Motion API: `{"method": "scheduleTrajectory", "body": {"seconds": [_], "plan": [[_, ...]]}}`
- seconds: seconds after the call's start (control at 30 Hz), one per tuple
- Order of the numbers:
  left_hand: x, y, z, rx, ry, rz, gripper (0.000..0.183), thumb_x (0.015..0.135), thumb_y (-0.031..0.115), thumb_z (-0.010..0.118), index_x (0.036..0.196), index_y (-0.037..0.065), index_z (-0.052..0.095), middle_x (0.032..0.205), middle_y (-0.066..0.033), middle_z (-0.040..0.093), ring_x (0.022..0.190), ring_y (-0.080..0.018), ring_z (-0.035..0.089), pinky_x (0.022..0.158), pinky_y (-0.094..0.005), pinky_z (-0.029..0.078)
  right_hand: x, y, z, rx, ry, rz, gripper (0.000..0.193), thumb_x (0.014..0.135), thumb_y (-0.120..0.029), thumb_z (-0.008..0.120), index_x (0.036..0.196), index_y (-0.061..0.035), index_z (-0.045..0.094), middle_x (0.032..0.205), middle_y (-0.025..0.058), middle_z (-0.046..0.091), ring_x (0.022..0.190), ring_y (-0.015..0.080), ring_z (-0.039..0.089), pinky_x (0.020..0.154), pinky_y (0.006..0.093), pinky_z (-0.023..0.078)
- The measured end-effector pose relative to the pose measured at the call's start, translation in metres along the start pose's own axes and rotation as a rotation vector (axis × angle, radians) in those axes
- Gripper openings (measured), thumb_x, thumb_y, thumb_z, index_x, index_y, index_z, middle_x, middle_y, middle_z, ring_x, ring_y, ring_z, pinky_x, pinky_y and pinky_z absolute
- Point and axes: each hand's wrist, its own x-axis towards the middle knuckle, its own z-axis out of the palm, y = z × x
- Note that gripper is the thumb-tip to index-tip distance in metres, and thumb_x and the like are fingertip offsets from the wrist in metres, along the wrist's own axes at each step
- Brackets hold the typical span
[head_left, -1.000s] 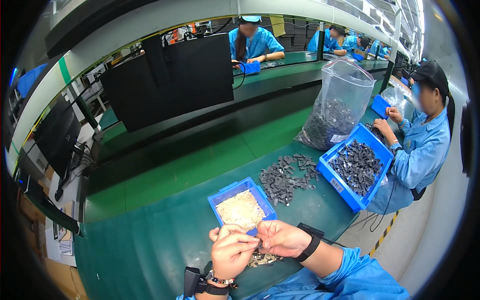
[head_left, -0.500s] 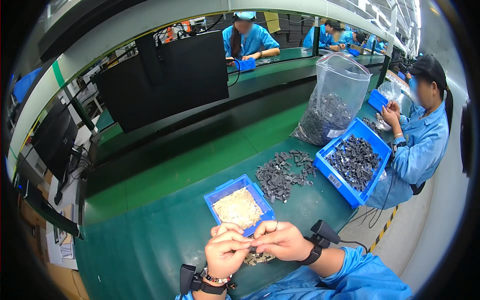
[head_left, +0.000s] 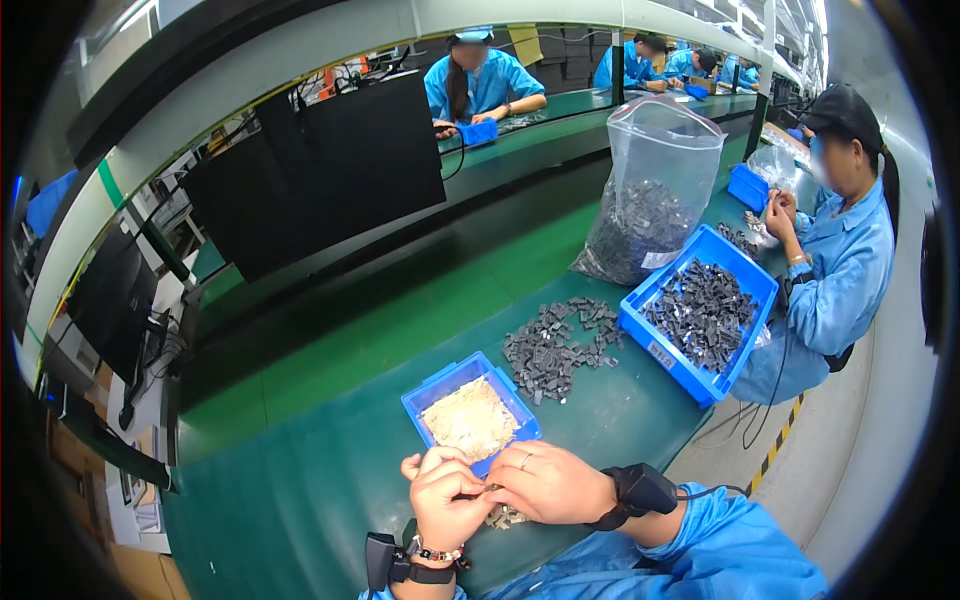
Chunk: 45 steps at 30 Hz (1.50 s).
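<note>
My left hand and my right hand meet over the near edge of the table, fingers pinched together. Between the fingertips is a small, dark piece, mostly hidden, so its kind does not show. Just beyond my hands stands a small blue bin with a heap of pale beige bits in it. Beneath my fingers lies a little pile of beige and dark pieces, partly covered by the right hand. Farther off, small dark grey plastic parts are spread on the green table.
A larger blue bin full of dark grey parts sits at the right, beside a clear plastic bag of similar parts. A co-worker sits at the right. A black monitor hangs ahead; another person works beyond it.
My right hand has turned over so its back shows more, its fingers bent down against the left fingertips. The view has shifted slightly.
</note>
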Motion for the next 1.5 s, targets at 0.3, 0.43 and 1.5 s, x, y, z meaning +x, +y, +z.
{"method": "scheduleTrajectory", "body": {"seconds": [0.3, 0.43, 1.5], "plan": [[-0.002, 0.009, -0.003, 0.051, 0.071, -0.041, 0.034, 0.054, 0.031, 0.093, 0.055, 0.017, 0.062, 0.064, 0.0067, 0.063, 0.083, -0.0155, 0.061, 0.094, -0.0418, 0.023, -0.05, 0.067, -0.129, -0.578, 0.667, 0.402, 0.025, 0.08, 0.004, 0.066, 0.105, 0.0017, 0.065, 0.095, 0.0192, 0.069, 0.085, 0.0344, 0.068, 0.078, 0.0406, 0.055], [-0.001, 0.015, -0.001, 0.092, 0.074, -0.052, 0.022, 0.064, 0.022, 0.087, 0.062, 0.018, 0.066, 0.07, 0.0069, 0.066, 0.085, -0.0156, 0.061, 0.094, -0.042, 0.023, -0.082, 0.076, -0.148, -0.931, 0.497, 0.592, 0.069, 0.077, 0.002, 0.069, 0.14, 0.0061, 0.042, 0.131, 0.0266, 0.054, 0.121, 0.043, 0.052, 0.104, 0.045, 0.041], [0.009, 0.003, -0.002, 0.177, 0.156, -0.1, 0.008, 0.078, 0.007, 0.076, 0.086, 0.009, 0.075, 0.08, 0.0004, 0.07, 0.09, -0.0184, 0.063, 0.09, -0.0371, 0.03, -0.036, 0.032, -0.005, -0.072, -0.01, 0.41, 0.005, 0.079, -0.006, 0.072, 0.083, -0.0034, 0.071, 0.082, 0.0098, 0.067, 0.079, 0.0296, 0.064, 0.072, 0.0386, 0.05]]}}
